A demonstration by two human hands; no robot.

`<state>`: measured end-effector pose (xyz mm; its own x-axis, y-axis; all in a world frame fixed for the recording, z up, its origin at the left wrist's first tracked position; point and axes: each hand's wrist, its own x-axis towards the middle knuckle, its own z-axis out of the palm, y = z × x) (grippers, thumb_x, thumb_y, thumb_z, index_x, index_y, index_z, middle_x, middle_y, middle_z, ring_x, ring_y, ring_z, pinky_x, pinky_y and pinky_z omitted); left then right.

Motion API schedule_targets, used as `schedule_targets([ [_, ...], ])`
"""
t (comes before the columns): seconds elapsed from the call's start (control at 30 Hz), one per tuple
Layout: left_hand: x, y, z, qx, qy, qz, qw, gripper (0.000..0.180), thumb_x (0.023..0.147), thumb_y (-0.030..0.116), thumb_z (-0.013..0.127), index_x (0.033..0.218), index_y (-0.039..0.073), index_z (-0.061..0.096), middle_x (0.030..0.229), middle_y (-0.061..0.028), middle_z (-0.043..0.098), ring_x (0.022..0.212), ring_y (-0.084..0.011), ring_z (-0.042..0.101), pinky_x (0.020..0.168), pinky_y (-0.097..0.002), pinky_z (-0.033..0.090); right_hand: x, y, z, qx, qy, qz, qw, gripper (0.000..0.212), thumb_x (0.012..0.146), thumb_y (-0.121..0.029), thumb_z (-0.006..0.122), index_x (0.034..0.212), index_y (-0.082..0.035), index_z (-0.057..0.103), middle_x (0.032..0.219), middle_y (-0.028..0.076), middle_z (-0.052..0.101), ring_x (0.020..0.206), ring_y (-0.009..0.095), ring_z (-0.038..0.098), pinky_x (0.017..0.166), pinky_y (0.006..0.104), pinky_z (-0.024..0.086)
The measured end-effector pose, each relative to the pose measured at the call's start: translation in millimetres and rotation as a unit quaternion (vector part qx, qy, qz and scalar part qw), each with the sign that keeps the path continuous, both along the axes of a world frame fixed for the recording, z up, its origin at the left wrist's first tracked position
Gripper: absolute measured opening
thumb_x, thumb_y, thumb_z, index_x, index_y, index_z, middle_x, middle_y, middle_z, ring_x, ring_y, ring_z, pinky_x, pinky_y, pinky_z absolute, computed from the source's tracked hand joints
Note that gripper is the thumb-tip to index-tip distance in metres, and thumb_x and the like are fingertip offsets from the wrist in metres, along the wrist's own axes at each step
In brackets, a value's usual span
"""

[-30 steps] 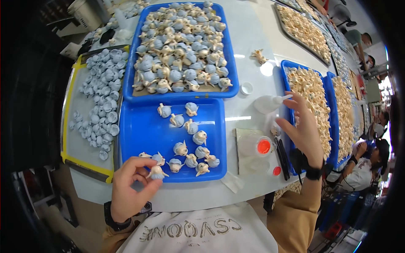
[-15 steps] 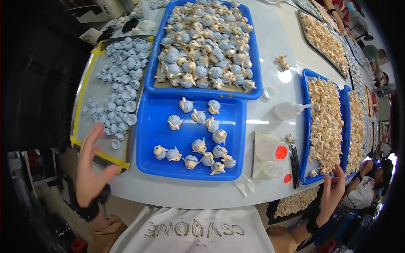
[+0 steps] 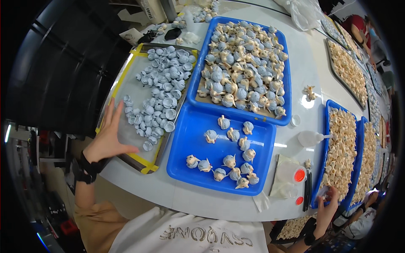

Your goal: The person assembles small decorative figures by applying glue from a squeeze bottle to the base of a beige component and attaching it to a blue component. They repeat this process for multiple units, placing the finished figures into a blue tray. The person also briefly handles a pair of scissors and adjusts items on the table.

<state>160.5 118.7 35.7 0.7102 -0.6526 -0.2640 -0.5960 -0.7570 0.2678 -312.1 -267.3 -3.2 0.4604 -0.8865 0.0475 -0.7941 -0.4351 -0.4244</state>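
My left hand (image 3: 110,137) is open, thumb and fingers spread, over the left side of a yellow-taped frame (image 3: 149,168). Thin pale-blue cup-shaped pieces (image 3: 158,105) are heaped on that frame, close to its fingertips. My right hand (image 3: 328,206) is at the near end of a narrow blue tray (image 3: 328,139) full of small cream figurine pieces (image 3: 342,147). Its thumb and forefinger close on one small cream piece (image 3: 325,197), partly hidden by the fingers. Between my hands, a shallow blue tray (image 3: 185,130) carries several small cream figures with blue caps (image 3: 229,160).
A larger blue tray (image 3: 288,80) heaped with capped figures stands behind. A squeeze bottle (image 3: 311,138), a red-topped tub (image 3: 295,173) and black sticks (image 3: 307,192) lie right of centre. Another narrow blue tray (image 3: 360,147) adjoins on the right. Other people work at the far right.
The view has shifted, so the table sits farther right and lower. My left hand has reached forward over the frame. My right hand's fingers have moved to the narrow tray's near end and closed.
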Motion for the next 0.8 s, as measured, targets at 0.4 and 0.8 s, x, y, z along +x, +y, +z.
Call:
schedule_targets([
  [0.4,21,-18,-11,-0.153,0.165,-0.05,0.973,0.097,0.065,0.022,0.078,0.139,0.002,0.018,0.139,-0.0196,0.028,0.13,-0.0288,0.027,0.106,-0.0347,0.023,5,0,-2,0.002,-0.001,0.019,1.0,0.039,0.07,0.007,0.06,0.108,0.002,0.052,0.092,0.011,0.055,0.074,0.019,0.051,0.068,0.0279,0.042],
  [0.8,169,-84,-35,-0.167,0.025,-0.047,0.984,0.066,0.089,0.044,0.047,0.139,0.006,0.026,0.145,-0.0224,0.015,0.136,-0.0295,0.012,0.108,-0.0326,0.013,10,6,7,-0.001,0.026,0.074,0.997,0.034,0.071,0.0,0.059,0.105,0.002,0.052,0.099,0.013,0.052,0.086,0.024,0.051,0.071,0.0298,0.041],
])
